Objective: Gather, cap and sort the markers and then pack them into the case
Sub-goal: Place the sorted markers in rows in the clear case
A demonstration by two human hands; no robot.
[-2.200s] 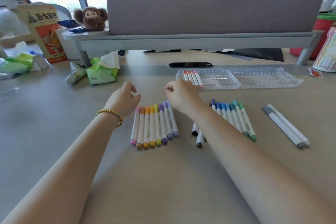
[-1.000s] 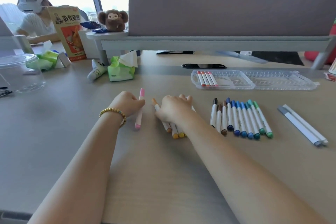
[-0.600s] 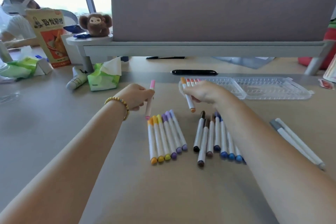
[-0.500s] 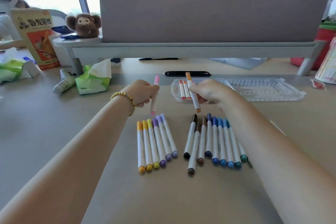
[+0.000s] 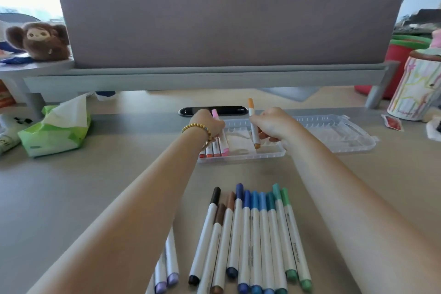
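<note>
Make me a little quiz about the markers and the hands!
1. True or false: the right hand holds an orange marker.
2. Which marker is the left hand lowering into the clear case? A pink, B green, C black.
3. Fill in: the brown, blue and green markers lie on the ____.

Key: 1 true; 2 A, the pink marker; 3 desk.
</note>
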